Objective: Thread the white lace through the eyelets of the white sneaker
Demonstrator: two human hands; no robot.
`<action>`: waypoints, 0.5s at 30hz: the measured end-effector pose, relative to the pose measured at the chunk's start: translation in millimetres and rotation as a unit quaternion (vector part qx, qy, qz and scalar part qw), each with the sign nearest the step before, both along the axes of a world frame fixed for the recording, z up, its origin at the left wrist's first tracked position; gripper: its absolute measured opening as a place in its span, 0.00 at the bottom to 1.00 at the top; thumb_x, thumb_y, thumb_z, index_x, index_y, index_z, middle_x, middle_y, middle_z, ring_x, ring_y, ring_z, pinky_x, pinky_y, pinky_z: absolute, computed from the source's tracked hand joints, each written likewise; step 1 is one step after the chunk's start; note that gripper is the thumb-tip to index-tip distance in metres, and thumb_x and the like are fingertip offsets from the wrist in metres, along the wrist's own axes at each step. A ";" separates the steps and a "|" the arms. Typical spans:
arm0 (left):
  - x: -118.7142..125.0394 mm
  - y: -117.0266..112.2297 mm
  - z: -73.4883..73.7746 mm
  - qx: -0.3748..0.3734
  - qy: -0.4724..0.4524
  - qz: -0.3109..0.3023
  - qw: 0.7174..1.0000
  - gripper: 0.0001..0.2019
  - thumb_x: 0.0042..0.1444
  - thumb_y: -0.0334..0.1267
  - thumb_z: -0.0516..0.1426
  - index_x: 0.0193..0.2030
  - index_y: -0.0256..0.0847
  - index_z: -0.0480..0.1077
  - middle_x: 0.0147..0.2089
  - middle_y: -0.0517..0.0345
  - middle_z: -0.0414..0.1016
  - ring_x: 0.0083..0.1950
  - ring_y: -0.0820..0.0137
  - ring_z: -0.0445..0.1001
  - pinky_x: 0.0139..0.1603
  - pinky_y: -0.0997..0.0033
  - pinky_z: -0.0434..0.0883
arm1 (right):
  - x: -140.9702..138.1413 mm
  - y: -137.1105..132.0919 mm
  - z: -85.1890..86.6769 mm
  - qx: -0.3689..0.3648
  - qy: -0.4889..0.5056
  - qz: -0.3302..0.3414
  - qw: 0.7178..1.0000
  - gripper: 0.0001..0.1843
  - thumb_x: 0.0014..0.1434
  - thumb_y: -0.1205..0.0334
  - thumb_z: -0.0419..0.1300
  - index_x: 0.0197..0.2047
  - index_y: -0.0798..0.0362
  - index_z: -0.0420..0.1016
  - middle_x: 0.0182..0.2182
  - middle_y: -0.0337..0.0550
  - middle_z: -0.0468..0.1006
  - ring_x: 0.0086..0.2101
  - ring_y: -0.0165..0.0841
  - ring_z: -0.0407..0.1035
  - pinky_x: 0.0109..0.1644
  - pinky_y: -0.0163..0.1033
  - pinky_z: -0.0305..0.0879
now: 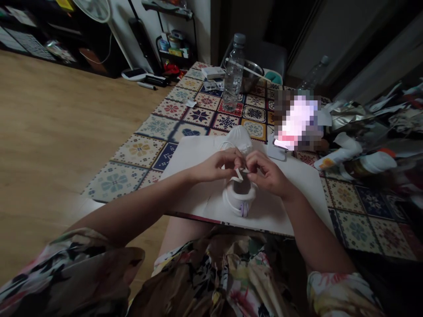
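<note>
A white sneaker (240,193) lies on a white sheet (194,154) spread over a low table, its heel toward me and its toe pointing away. My left hand (216,166) and my right hand (267,173) meet over the shoe's opening. Both pinch a white shoelace (238,175), which runs between their fingertips above the tongue. The shoe's toe end (240,136) shows beyond my fingers.
The table wears a patterned tile-print cloth (198,115). A clear plastic water bottle (233,75) stands behind the shoe, with a metal bowl (251,75) beyond it. Rolled white socks (343,155) and cluttered papers lie at the right. Wooden floor (59,123) stretches to the left.
</note>
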State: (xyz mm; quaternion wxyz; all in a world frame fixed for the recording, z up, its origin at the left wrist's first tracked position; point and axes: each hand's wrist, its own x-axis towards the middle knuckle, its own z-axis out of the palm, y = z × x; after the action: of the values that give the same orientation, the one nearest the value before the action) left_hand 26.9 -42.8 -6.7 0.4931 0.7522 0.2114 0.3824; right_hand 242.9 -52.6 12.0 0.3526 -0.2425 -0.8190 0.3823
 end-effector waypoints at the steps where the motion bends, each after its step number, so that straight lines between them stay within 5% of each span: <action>1: -0.4 0.3 0.4 -0.010 -0.005 -0.004 1.000 0.08 0.53 0.39 0.64 0.29 0.37 0.73 0.39 0.53 0.70 0.43 0.69 0.69 0.47 0.68 0.67 | 0.1 1.0 -1.4 -0.009 -0.002 0.004 1.000 0.04 0.61 0.62 0.61 0.34 0.50 0.69 0.36 0.40 0.67 0.36 0.32 0.63 0.39 0.38 0.62; 7: -3.6 1.5 3.5 -0.104 -0.054 -0.035 0.992 0.17 0.52 0.51 0.65 0.27 0.37 0.77 0.38 0.53 0.69 0.42 0.68 0.69 0.49 0.65 0.67 | 4.8 6.3 -7.5 -0.107 0.067 0.036 0.991 0.12 0.61 0.51 0.65 0.32 0.49 0.74 0.39 0.42 0.69 0.42 0.33 0.66 0.48 0.42 0.63; 11: -11.8 6.0 1.4 -0.175 -0.166 -0.023 0.970 0.19 0.47 0.53 0.68 0.22 0.38 0.74 0.35 0.54 0.68 0.38 0.69 0.69 0.42 0.67 0.68 | 11.7 8.2 -1.1 -0.223 0.213 0.044 0.950 0.19 0.57 0.45 0.66 0.26 0.50 0.71 0.31 0.39 0.68 0.34 0.31 0.65 0.40 0.39 0.64; 15: -26.2 11.9 10.2 -0.201 -0.313 0.018 0.928 0.21 0.40 0.49 0.72 0.18 0.39 0.67 0.30 0.58 0.67 0.35 0.71 0.69 0.39 0.70 0.70 | 18.5 6.0 21.6 -0.255 0.339 -0.013 0.906 0.22 0.54 0.44 0.68 0.23 0.49 0.67 0.20 0.33 0.61 0.24 0.29 0.60 0.31 0.37 0.63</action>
State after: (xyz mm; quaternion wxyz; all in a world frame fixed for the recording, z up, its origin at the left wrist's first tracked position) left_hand 0.7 -30.9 3.5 0.6681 0.4756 0.1326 0.5567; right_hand 261.4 -46.6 33.7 0.5399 -0.1907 -0.5217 0.6324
